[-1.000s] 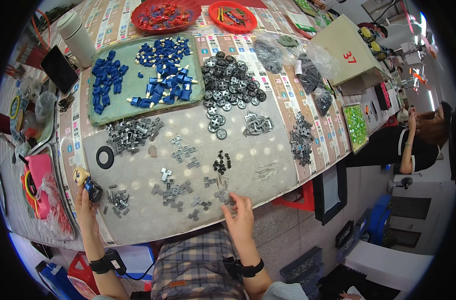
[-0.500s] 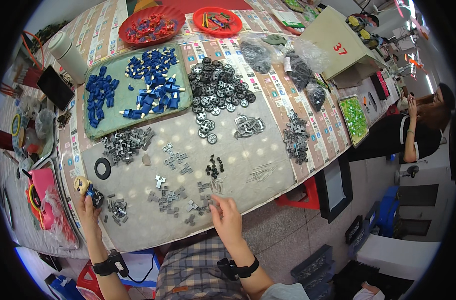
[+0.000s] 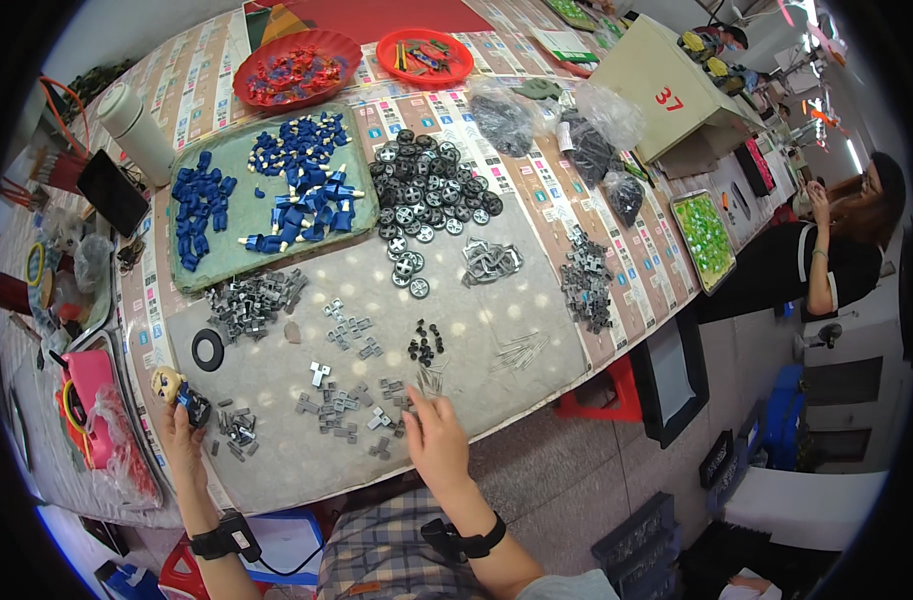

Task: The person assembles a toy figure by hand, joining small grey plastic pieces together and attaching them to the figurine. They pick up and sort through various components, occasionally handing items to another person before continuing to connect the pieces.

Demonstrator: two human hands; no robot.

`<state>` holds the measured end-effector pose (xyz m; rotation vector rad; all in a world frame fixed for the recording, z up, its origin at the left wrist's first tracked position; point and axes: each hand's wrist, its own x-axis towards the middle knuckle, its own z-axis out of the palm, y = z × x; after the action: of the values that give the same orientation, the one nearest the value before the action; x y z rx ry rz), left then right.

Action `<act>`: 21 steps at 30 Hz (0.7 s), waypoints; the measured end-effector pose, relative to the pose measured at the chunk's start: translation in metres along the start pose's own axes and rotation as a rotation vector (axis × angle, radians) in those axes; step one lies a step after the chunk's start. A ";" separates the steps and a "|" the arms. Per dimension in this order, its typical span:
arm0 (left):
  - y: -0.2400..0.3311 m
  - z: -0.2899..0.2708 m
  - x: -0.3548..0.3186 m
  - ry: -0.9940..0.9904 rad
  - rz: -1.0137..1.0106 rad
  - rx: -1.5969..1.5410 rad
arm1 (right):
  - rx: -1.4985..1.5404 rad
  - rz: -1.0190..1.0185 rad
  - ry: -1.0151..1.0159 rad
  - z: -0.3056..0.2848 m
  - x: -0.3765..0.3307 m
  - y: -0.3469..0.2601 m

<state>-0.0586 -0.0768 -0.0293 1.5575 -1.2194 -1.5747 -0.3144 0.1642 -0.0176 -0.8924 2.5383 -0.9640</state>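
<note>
Toy piece [image 3: 181,392], blue and yellow, sits pinched in left hand [image 3: 181,425] at near left of grey mat [image 3: 536,290]. Right hand [image 3: 434,440] rests on scattered grey parts [image 3: 341,410] at near edge, fingers narrow on thin metal pins [image 3: 428,382], grip unclear. Black wheels [image 3: 426,190] far centre, blue parts on green tray [image 3: 191,285] far left

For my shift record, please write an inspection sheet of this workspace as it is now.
Surface: grey mat over a patterned table.
Job's things: small toy figure in the left hand; grey metal parts by the right hand.
Clutter: blue parts on a green tray, black wheels, two red dishes, bagged parts.
Fingers: left closed on the figure; right reaching thin pins.
Cables: nothing seen on the mat.
Surroundings: another person seated to the right.
</note>
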 end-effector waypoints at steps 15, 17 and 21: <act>0.006 0.004 -0.004 0.007 0.023 0.025 | -0.284 -0.321 -0.151 0.034 -0.018 -0.010; 0.007 0.005 -0.006 0.029 0.043 0.026 | -0.292 -0.344 -0.148 0.039 -0.014 -0.010; 0.006 0.004 -0.005 0.022 0.032 0.045 | -0.314 -0.384 -0.150 0.046 -0.007 -0.013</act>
<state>-0.0630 -0.0745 -0.0220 1.5709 -1.2699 -1.5159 -0.2825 0.1385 -0.0423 -1.5231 2.4749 -0.5646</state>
